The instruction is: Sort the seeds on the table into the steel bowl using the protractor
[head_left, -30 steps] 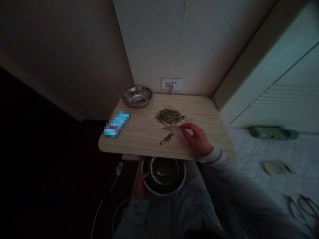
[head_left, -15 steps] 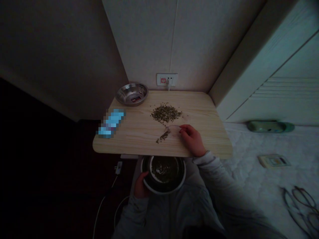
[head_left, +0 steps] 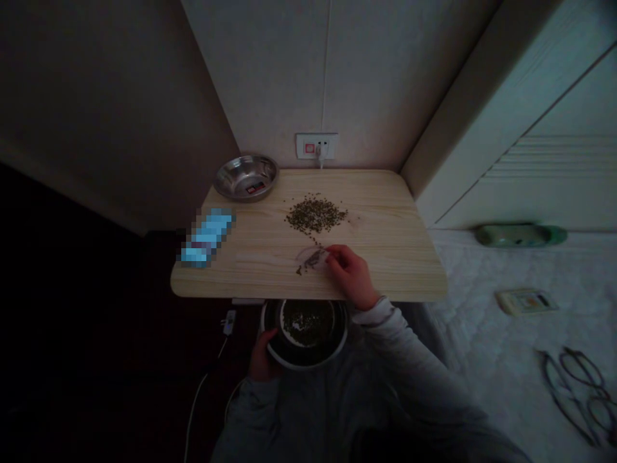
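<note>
My left hand point(head_left: 263, 357) grips the left rim of a pale-rimmed bowl point(head_left: 308, 367), held below the table's front edge. A mass of small dark green grains point(head_left: 308, 321) lies inside it. Over the wooden table point(head_left: 395, 257), my right hand point(head_left: 353, 278) pinches the edge of a clear, thin, round piece point(head_left: 304, 252), perhaps a plastic lid; its kind is hard to make out. That clear piece overlaps a small streak of grains point(head_left: 313, 260). Just beyond it spreads a larger pile of green grains, like mung beans point(head_left: 315, 215).
A steel basin point(head_left: 231, 183) stands at the back left, with a blurred-out phone-like object point(head_left: 207, 238) nearer. A wall socket point(head_left: 317, 146) holds a plug. On the bed at right lie a green item point(head_left: 520, 235), a small box point(head_left: 526, 301) and a looped cable point(head_left: 569, 392).
My right hand has moved left with the clear piece, which now covers the small streak of grains. My left hand still holds the bowl. The whole view has shifted slightly.
</note>
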Action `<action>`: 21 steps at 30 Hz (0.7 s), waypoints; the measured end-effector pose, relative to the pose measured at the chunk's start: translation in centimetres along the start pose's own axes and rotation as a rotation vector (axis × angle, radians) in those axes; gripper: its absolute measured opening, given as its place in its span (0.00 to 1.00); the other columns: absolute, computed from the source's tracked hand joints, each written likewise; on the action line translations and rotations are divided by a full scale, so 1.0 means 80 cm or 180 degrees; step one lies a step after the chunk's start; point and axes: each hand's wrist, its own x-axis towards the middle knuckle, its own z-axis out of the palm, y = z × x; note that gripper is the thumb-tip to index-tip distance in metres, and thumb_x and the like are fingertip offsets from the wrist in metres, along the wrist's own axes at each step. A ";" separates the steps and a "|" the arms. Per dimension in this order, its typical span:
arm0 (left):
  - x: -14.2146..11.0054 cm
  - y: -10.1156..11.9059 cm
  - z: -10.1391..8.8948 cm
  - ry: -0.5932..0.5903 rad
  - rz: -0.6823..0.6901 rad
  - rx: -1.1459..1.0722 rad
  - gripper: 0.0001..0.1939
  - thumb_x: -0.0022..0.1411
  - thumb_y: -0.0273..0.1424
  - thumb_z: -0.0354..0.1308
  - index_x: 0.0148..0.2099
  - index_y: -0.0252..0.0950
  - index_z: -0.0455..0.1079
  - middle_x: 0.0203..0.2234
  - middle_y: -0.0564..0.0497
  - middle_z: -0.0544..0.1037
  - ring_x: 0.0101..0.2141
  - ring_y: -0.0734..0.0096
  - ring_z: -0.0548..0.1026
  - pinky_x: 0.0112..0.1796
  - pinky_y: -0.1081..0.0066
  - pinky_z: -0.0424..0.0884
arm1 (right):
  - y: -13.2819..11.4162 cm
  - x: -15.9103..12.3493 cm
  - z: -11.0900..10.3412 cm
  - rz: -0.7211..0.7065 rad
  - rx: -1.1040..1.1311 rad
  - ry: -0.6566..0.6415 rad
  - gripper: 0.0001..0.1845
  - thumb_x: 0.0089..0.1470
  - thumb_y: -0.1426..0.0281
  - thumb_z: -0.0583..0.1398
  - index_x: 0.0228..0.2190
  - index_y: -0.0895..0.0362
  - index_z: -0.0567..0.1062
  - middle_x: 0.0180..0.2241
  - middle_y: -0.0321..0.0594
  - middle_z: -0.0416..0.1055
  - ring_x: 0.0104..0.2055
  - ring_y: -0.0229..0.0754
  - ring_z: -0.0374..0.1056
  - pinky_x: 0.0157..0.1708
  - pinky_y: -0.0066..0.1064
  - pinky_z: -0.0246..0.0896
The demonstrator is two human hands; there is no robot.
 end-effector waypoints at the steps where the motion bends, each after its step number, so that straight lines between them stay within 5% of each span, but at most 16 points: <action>1: 0.002 0.002 -0.002 0.0049 0.0049 -0.0001 0.11 0.43 0.22 0.51 0.14 0.37 0.66 0.11 0.51 0.71 0.34 0.59 0.72 0.36 0.64 0.66 | 0.000 -0.001 0.001 -0.0012 -0.0043 0.0004 0.12 0.44 0.70 0.51 0.33 0.58 0.68 0.23 0.36 0.67 0.24 0.34 0.61 0.26 0.26 0.56; 7: 0.010 0.004 -0.016 0.0121 0.0171 0.0003 0.09 0.41 0.21 0.53 0.15 0.39 0.66 0.13 0.52 0.73 0.37 0.58 0.71 0.37 0.63 0.65 | -0.002 -0.002 -0.002 -0.0148 -0.0223 -0.0177 0.12 0.44 0.70 0.52 0.33 0.58 0.69 0.22 0.35 0.66 0.22 0.33 0.60 0.24 0.25 0.55; 21: -0.003 0.006 -0.007 0.0008 -0.0093 -0.0121 0.13 0.46 0.23 0.50 0.14 0.37 0.68 0.13 0.49 0.73 0.33 0.58 0.72 0.35 0.64 0.67 | -0.001 -0.002 -0.004 -0.0229 -0.0205 -0.0419 0.12 0.44 0.70 0.52 0.33 0.59 0.69 0.21 0.35 0.65 0.23 0.33 0.60 0.24 0.24 0.55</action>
